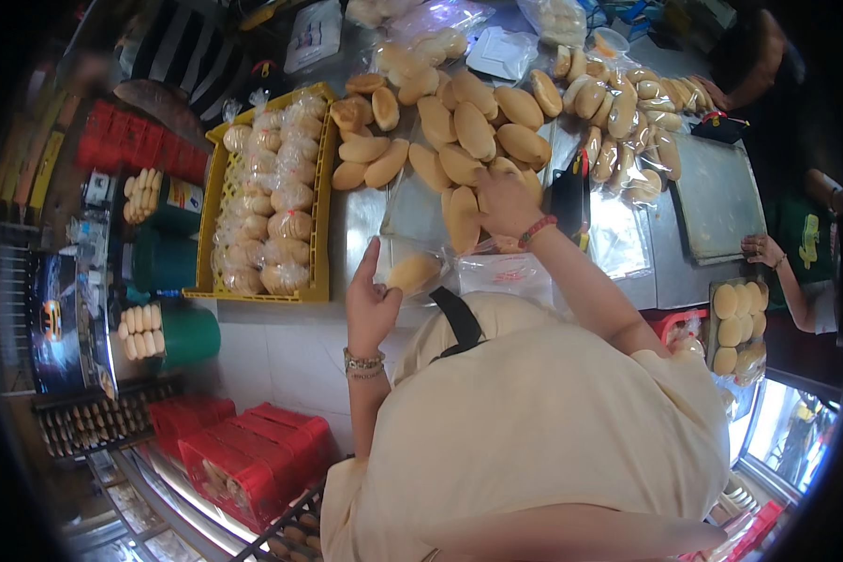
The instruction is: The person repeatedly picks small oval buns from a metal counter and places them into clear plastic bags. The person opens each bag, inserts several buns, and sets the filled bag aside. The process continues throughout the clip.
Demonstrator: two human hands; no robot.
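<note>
My left hand (371,305) is at the table's front edge, index finger extended and the other fingers curled. It appears to pinch the side of a clear plastic bag (432,254) with one oblong bread roll (413,274) lying inside. My right hand (509,201) reaches over the near side of a heap of loose bread rolls (474,130). Its fingers touch rolls there, but whether they grip one is hidden. A long roll (462,219) lies just left of that hand. Below my right wrist is a stack of printed plastic bags (502,272).
A yellow crate (321,232) of bagged rolls stands left. Bagged rolls (622,116) lie at the back right, near a co-worker's arm (759,74). Another person's hand (762,249) touches a metal tray (716,197). Red crates (260,456) are at lower left.
</note>
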